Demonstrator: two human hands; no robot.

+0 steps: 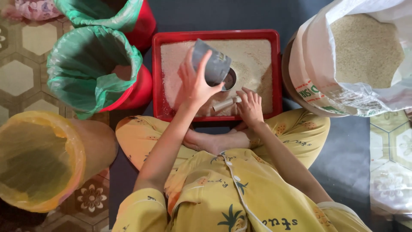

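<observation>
My left hand grips a grey metal can, tilted over a red rectangular tray full of white rice. My right hand rests at the tray's near edge, its fingers on a short pale wooden stick that lies across the rice. I sit cross-legged in yellow printed clothes, with my bare foot just below the tray.
A big white woven sack of rice stands open at the right. Two red buckets lined with green bags stand at the left. A container lined with a yellow bag sits at the near left. The floor is patterned tile.
</observation>
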